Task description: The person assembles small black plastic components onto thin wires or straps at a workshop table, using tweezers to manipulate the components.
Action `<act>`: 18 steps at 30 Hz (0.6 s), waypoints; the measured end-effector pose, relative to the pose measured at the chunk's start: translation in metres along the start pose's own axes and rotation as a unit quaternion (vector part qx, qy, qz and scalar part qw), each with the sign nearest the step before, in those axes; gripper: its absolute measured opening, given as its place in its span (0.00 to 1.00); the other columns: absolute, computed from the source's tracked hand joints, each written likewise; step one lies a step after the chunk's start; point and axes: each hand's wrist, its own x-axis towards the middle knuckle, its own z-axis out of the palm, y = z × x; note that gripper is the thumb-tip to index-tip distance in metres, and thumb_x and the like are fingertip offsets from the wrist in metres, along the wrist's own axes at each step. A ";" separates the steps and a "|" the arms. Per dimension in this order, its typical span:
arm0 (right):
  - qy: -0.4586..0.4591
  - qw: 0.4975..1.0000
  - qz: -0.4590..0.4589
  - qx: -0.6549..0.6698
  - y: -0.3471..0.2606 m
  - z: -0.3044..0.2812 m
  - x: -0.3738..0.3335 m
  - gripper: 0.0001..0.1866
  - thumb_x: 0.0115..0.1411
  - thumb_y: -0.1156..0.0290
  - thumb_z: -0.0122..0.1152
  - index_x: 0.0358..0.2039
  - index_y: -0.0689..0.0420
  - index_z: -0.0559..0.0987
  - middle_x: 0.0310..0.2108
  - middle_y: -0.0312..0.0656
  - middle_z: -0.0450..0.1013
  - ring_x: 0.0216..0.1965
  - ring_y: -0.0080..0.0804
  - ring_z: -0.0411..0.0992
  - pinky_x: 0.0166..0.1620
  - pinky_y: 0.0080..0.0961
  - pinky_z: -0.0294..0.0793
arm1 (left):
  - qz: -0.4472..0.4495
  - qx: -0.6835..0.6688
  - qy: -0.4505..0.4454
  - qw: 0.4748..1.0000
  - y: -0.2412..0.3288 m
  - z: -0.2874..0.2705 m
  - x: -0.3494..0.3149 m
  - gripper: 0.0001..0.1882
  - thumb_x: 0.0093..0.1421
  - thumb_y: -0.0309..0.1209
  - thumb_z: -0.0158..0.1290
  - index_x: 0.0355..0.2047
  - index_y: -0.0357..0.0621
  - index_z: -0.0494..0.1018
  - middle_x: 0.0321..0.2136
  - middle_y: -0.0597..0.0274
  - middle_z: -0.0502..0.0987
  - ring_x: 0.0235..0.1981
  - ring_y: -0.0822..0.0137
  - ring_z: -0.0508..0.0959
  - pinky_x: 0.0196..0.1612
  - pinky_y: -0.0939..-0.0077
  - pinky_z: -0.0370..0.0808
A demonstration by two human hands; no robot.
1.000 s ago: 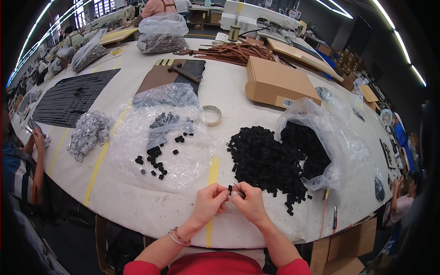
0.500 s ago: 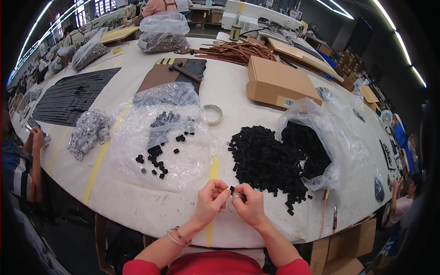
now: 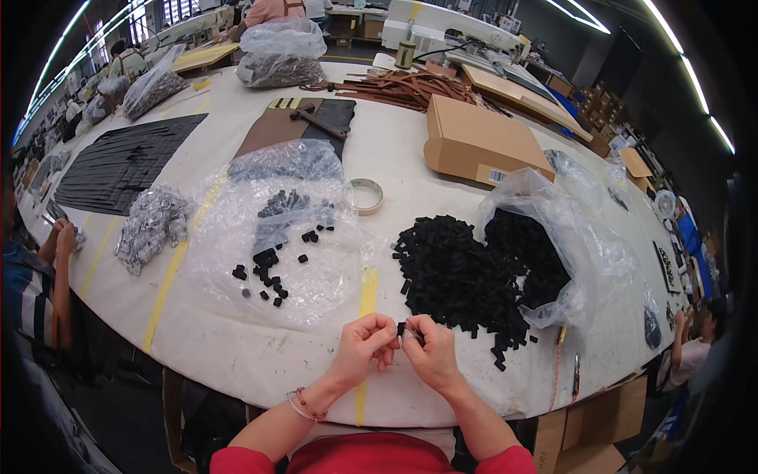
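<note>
Just past the table's near edge, my left hand and my right hand meet with fingers pinched. Between their fingertips is a small black block-like piece, gripped from both sides. A pale, shiny bit shows in my right fingers; its kind is too small to make out. Right of centre, close beyond my right hand, lies a heap of similar black pieces, some spilling from a clear plastic bag. To the left, a few small black pieces rest on a flattened clear plastic bag.
Beyond these are a tape roll, a hammer, a cardboard box and brown strips. Silvery metal parts and black strips lie left. A pen-like tool is near the right edge. Co-workers sit at both sides.
My left fingertips have moved slightly right and closed in on the small black piece at my right fingers. The heaps and bags look the same.
</note>
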 end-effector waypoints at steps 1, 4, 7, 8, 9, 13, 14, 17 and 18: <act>-0.001 1.000 0.000 0.000 0.000 0.000 -0.001 0.03 0.46 0.79 0.52 0.24 0.63 0.70 0.13 0.37 0.65 0.13 0.19 0.62 0.17 0.17 0.60 | 0.000 0.000 0.001 1.000 -0.001 0.000 -0.001 0.06 0.55 0.29 0.47 0.25 0.38 0.67 0.16 0.64 0.71 0.13 0.78 0.69 0.14 0.88 0.64; 0.018 0.982 -0.140 -0.125 0.002 0.002 -0.001 0.06 0.41 0.77 0.55 0.23 0.59 0.70 0.15 0.41 0.68 0.15 0.34 0.68 0.19 0.25 0.66 | 0.028 0.072 0.033 0.996 -0.002 -0.003 0.000 0.09 0.55 0.33 0.49 0.26 0.39 0.69 0.16 0.65 0.70 0.13 0.78 0.68 0.13 0.88 0.63; 0.011 0.959 -0.216 -0.183 0.005 0.003 -0.001 0.08 0.37 0.75 0.56 0.22 0.57 0.69 0.14 0.38 0.66 0.14 0.32 0.67 0.17 0.25 0.64 | -0.047 0.013 0.002 0.999 -0.002 -0.012 0.005 0.07 0.54 0.31 0.48 0.25 0.39 0.68 0.16 0.66 0.69 0.13 0.78 0.68 0.12 0.88 0.61; 0.010 0.950 -0.238 -0.200 0.005 0.004 -0.002 0.08 0.36 0.75 0.56 0.21 0.57 0.69 0.13 0.38 0.65 0.14 0.31 0.66 0.16 0.25 0.63 | -0.081 -0.044 -0.024 0.995 -0.003 -0.015 0.006 0.06 0.53 0.30 0.48 0.24 0.40 0.68 0.15 0.66 0.69 0.12 0.77 0.68 0.11 0.88 0.60; 0.008 0.941 -0.259 -0.217 0.006 0.005 -0.002 0.08 0.36 0.74 0.56 0.20 0.56 0.68 0.12 0.37 0.64 0.13 0.30 0.65 0.16 0.24 0.62 | -0.116 -0.101 -0.051 0.987 -0.003 -0.017 0.007 0.06 0.53 0.29 0.48 0.24 0.40 0.68 0.15 0.66 0.69 0.12 0.77 0.67 0.11 0.88 0.60; 0.010 0.932 -0.277 -0.233 0.007 0.004 0.000 0.09 0.35 0.74 0.56 0.20 0.56 0.68 0.11 0.36 0.62 0.13 0.30 0.65 0.16 0.23 0.61 | -0.129 -0.099 -0.036 0.986 0.001 -0.012 0.006 0.05 0.52 0.29 0.47 0.23 0.41 0.67 0.14 0.66 0.67 0.11 0.77 0.66 0.11 0.87 0.59; 0.007 0.930 -0.281 -0.237 0.007 0.003 0.000 0.09 0.34 0.74 0.56 0.20 0.56 0.68 0.11 0.36 0.62 0.12 0.29 0.64 0.16 0.23 0.61 | -0.133 -0.096 -0.039 0.986 0.001 -0.013 0.006 0.04 0.52 0.28 0.47 0.24 0.41 0.66 0.14 0.66 0.67 0.11 0.76 0.66 0.11 0.87 0.59; 0.011 0.927 -0.289 -0.240 0.009 0.004 -0.001 0.09 0.34 0.74 0.55 0.20 0.56 0.68 0.11 0.35 0.61 0.12 0.29 0.64 0.16 0.23 0.61 | -0.145 -0.112 -0.055 0.982 -0.001 -0.017 0.007 0.04 0.51 0.28 0.47 0.24 0.40 0.66 0.13 0.66 0.67 0.11 0.75 0.66 0.10 0.86 0.58; 0.017 0.926 -0.294 -0.239 0.010 0.005 -0.002 0.09 0.34 0.74 0.55 0.20 0.56 0.68 0.11 0.35 0.61 0.12 0.28 0.64 0.16 0.23 0.61 | -0.154 -0.130 -0.067 0.977 -0.002 -0.019 0.007 0.04 0.50 0.28 0.47 0.24 0.40 0.66 0.13 0.65 0.67 0.11 0.75 0.66 0.10 0.85 0.58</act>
